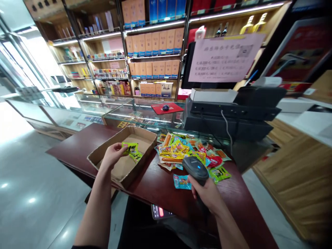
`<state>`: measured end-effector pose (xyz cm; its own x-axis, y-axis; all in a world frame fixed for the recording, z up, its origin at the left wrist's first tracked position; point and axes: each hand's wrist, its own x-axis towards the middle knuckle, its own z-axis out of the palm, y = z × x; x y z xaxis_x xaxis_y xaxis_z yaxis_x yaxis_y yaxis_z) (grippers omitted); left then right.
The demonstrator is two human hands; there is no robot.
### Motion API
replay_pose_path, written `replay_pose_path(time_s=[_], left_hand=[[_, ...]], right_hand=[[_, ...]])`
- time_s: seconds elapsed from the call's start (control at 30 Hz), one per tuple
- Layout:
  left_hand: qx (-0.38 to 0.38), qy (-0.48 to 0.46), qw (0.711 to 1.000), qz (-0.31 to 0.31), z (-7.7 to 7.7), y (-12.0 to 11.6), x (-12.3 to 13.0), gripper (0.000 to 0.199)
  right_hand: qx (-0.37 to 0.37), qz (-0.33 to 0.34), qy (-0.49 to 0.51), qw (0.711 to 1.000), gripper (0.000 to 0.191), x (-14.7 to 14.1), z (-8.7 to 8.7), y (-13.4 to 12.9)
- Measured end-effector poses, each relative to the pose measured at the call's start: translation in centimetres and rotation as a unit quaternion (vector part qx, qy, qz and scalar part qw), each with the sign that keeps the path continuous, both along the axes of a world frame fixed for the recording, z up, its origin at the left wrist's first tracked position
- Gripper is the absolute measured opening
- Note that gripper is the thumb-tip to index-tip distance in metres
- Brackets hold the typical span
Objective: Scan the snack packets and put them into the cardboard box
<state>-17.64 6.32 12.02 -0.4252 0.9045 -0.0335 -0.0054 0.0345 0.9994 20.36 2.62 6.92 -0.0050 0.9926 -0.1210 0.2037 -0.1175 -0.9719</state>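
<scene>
My left hand (114, 155) pinches a green snack packet (131, 148) above the open cardboard box (120, 173). Inside that box lies another green packet (136, 157), partly covered by the held one. In my right hand (207, 192) is a dark barcode scanner (195, 167) with a small blue light on top, its head facing away from me. Just beyond the scanner spreads a pile of wrapped snacks (178, 147), including sausages in clear wrappers. A blue packet (181, 181) lies beside my right thumb, and a green packet (220, 174) sits right of the scanner.
The dark red wooden table (155, 183) stands against a glass display counter (121, 112). On the counter are a mouse (165, 108) on a red pad and black checkout equipment (230, 114) with a hanging cable. A phone (161, 211) shows below the table edge.
</scene>
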Motion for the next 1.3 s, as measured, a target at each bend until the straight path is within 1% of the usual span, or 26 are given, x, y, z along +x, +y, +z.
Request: replay_pose_path(time_s=[0.13,0.2,0.23,0.3,0.37,0.43,0.5,0.6,0.73,0.83,0.93,1.0,1.07,1.2,1.3], left_hand=[[-0.038,0.065,0.997,-0.013,-1.7,-0.3,-0.7,0.044],[-0.07,0.137,0.988,-0.01,-2.2,-0.3,-0.8,0.036],[-0.083,0.185,0.979,0.004,-2.3,-0.3,-0.9,0.031],[-0.093,0.285,0.953,0.046,-2.3,-0.2,-0.9,0.021],[-0.083,0.348,0.931,0.075,-2.0,0.0,-0.9,0.015],[-0.065,0.361,0.927,0.072,-1.5,0.2,-0.5,0.014],[-0.052,0.354,0.932,0.053,-1.0,0.5,0.5,0.015],[-0.044,0.333,0.942,0.016,-0.2,0.9,3.2,0.015],[-0.011,0.297,0.952,-0.073,0.2,1.7,8.5,0.017],[0.015,0.281,0.949,-0.14,-0.4,2.8,13.0,0.016],[0.042,0.28,0.939,-0.197,-1.7,4.0,17.3,0.014],[0.048,0.313,0.919,-0.234,-2.4,4.8,19.8,0.015],[0.047,0.368,0.892,-0.256,-2.9,5.4,22.1,0.019],[0.051,0.49,0.833,-0.254,-3.4,6.4,25.6,0.026],[0.063,0.559,0.789,-0.246,-4.0,7.0,27.4,0.034]], right_hand=[[0.005,0.021,-0.005,1.0,0.037,-1.0,0.5,0.2],[0.01,0.026,-0.011,1.0,0.037,-1.3,0.6,0.2],[0.011,0.028,-0.014,0.999,0.038,-1.4,0.6,0.2],[0.009,0.027,-0.02,0.999,0.04,-1.5,0.4,0.2],[0.005,0.021,-0.02,1.0,0.04,-1.6,0.4,0.2],[0.002,0.012,-0.014,1.0,0.04,-1.6,0.5,0.2],[-0.001,0.007,-0.012,1.0,0.041,-1.6,0.7,0.1],[-0.004,-0.008,-0.014,1.0,0.042,-1.1,0.9,-0.2],[-0.002,-0.033,-0.026,0.999,0.042,0.7,0.9,-0.9],[0.014,-0.049,-0.039,0.998,0.041,2.4,0.9,-1.9],[0.021,-0.093,-0.033,0.995,0.038,4.1,0.8,-3.0],[0.024,-0.115,-0.034,0.993,0.036,5.2,0.5,-3.8],[0.023,-0.131,-0.036,0.99,0.036,6.2,0.1,-4.5],[0.02,-0.166,-0.025,0.986,0.035,7.6,-0.6,-5.6],[0.028,-0.17,-0.037,0.984,0.034,8.2,-0.8,-6.3]])
